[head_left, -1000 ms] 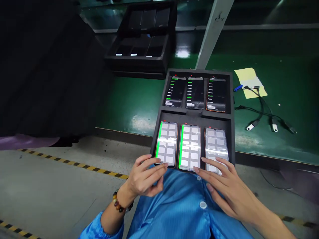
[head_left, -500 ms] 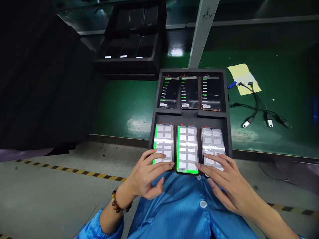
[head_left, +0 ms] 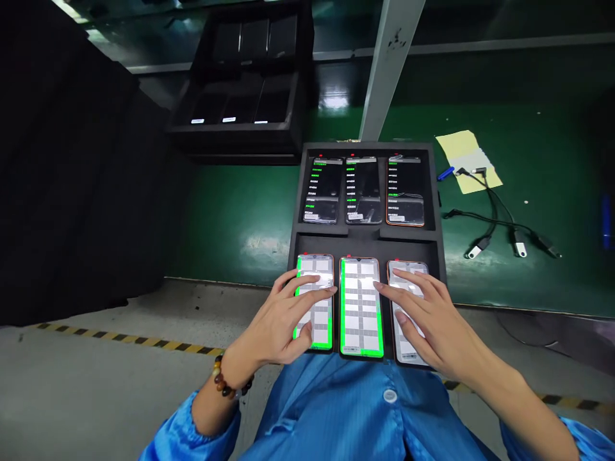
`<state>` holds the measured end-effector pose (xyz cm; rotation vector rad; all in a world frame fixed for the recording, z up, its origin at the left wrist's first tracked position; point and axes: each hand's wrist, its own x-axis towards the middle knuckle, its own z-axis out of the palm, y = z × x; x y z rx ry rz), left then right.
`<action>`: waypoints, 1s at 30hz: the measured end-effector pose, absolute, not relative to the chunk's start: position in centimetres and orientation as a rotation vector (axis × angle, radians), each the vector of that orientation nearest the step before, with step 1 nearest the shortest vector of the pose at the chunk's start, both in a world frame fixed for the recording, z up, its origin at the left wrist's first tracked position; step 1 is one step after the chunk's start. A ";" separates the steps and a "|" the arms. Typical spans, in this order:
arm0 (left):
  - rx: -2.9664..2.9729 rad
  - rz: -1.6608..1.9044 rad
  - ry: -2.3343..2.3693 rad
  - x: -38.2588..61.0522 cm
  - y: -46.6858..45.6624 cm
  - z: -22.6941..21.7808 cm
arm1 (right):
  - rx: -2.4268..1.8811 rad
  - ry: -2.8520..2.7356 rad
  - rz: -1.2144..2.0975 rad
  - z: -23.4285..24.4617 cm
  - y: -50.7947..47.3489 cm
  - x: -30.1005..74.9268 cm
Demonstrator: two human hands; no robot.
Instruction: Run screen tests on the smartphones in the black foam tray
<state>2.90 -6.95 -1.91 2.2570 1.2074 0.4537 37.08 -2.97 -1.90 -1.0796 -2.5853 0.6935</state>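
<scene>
Three phones lie in the near row of a black foam tray, their lit screens showing a grid of grey and white blocks. My left hand is over the left phone, fingers spread, index fingertip at its right edge. On the middle phone, green runs down both sides and along the bottom. The index fingertip of my right hand is on its right edge, while the other fingers spread over the right phone, partly hiding it. Neither hand grips anything.
The tray's far row holds three phones with dark text lists, including one at the middle. Another black tray of dark phones stands back left. Short cables, a blue pen cap-like piece and yellow paper lie right. A grey post rises behind.
Both hands have slid up the screens, away from my body. Green now covers the left phone's lower right edge and bottom, and more of the middle phone's right side. The view has shifted slightly.
</scene>
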 end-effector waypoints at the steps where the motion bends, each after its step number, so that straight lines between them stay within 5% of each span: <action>1: 2.255 0.444 1.221 2.8 -6.4 -2.0 | -1.092 -2.580 0.685 -1.9 -2.6 36.9; 30: 2.351 0.474 1.851 2.8 -5.6 -1.7 | -0.974 -2.632 0.691 -1.7 2.0 32.7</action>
